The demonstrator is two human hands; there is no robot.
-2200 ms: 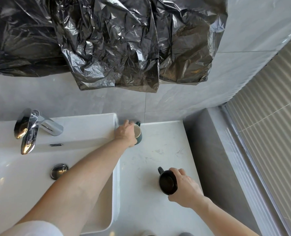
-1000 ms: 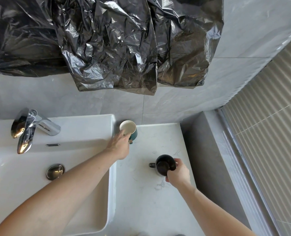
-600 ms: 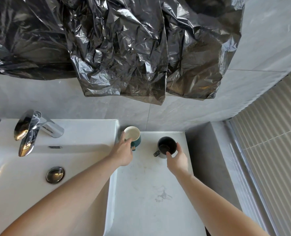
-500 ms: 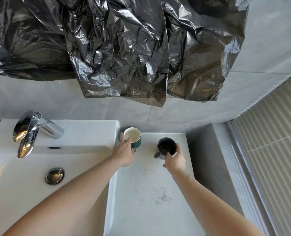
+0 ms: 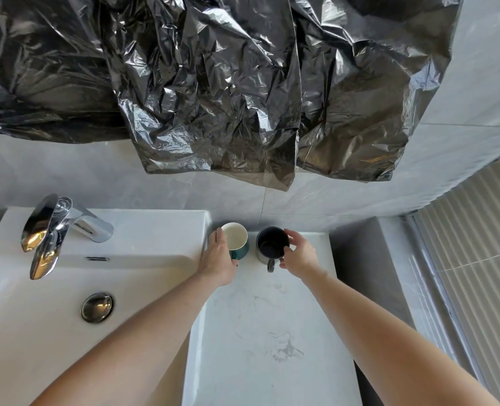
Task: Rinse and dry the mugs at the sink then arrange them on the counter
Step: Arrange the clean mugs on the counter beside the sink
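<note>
- Landmark: white sink (image 5: 143,230), tap (image 5: 55,230) at its back ledge, drain plug (image 5: 97,306) in the bowl. No water seen running.
- Counter (image 5: 272,332) lies right of the sink. Both mugs stand upright on it at the far end, close to the wall, well beyond the sink's drain.
- Green mug (image 5: 237,240), white inside, sits just right of the sink's back corner. Its handle points toward the person.
- Left hand (image 5: 218,259) wraps the green mug from the sink side; fingers curled round the wall, thumb near the handle. Grip looks like a steadying hold, probably to nudge the mug into line.
- Dark mug (image 5: 272,244) stands just right of the green mug, a narrow gap between them, not touching. Handle also points toward the person.
- Right hand (image 5: 297,254) cups the dark mug from the side away from the sink; fingers spread and curved over the far rim and wall, thumb low near the handle. Whether it presses or only touches: cannot tell.
- Both handles face the same way, which suggests the hands are there to square the pair up.
- Judgement: arranging step, near the end; rinsing and drying appear done, no cloth in view.
- Faint grey smudges on the counter nearer the person.
- Crumpled black plastic sheet (image 5: 213,83) hangs on the wall above the sink and mugs.
</note>
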